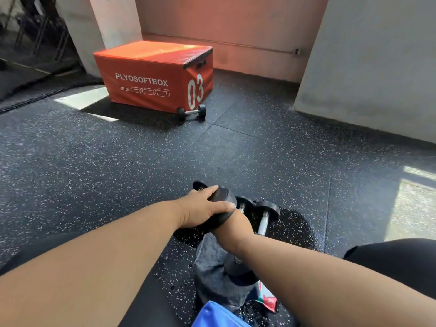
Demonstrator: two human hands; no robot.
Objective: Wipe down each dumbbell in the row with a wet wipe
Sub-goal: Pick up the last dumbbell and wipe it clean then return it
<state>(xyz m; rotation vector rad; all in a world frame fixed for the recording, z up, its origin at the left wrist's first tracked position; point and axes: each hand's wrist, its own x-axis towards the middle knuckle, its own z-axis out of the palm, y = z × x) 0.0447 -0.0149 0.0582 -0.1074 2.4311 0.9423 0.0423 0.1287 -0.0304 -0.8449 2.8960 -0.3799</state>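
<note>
Here the left hand (203, 208) curls over the near dumbbell's (221, 197) raised head while the right hand (227, 223), grip hidden, sits under it, the next dumbbell (265, 215) just right, handle running near-to-far.

Open floor (118, 161) before orange box (146, 74)
</note>
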